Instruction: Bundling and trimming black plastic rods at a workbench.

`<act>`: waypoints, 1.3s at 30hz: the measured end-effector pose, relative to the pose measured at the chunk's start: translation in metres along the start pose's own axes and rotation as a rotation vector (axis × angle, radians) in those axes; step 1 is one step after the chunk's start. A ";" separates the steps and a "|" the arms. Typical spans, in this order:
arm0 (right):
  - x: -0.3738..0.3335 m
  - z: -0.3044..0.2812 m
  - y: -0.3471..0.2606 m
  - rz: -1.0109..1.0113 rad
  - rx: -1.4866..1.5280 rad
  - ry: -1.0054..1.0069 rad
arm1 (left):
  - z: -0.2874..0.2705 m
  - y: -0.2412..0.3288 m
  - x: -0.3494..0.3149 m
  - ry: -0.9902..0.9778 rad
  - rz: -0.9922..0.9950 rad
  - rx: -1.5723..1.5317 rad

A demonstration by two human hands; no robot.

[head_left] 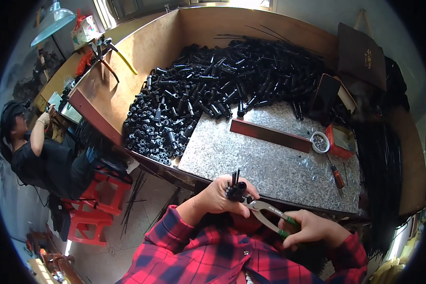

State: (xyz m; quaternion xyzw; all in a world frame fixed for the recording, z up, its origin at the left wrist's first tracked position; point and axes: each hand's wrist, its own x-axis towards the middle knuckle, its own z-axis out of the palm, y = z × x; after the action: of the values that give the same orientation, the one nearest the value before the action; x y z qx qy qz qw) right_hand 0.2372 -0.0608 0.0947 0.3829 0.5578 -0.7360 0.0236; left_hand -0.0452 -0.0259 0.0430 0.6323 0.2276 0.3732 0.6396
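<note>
In front of my chest, my left hand (215, 196) is closed around a black tubular piece (237, 190) with several thin black rods sticking up out of it. Metal pliers (261, 211) with green grip ends are held in my right hand (310, 228), its fingers wrapped about the handles. The pliers' jaws reach the thumb side of my left hand, right beside the black piece. Whether the jaws bite on anything is too small to tell.
A speckled stone slab (222, 146) lies ahead, carrying a long reddish bar (270, 136), a white bowl (320, 142), a red box (340, 140) and a screwdriver (337, 176). Black tubular parts (208, 85) heap behind it. Pliers hang on the wooden wall (116, 87). A co-worker (42, 146) sits left, near red stools (90, 225).
</note>
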 end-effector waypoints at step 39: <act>0.027 -0.033 0.006 -0.456 -1.086 1.135 | 0.018 -0.040 -0.012 0.387 0.098 -0.205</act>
State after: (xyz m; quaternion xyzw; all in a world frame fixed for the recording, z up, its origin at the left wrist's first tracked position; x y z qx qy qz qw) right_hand 0.2383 -0.0249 0.0707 0.5094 0.8279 -0.0442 -0.2305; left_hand -0.0315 -0.0438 0.0035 0.4908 0.2759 0.5392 0.6263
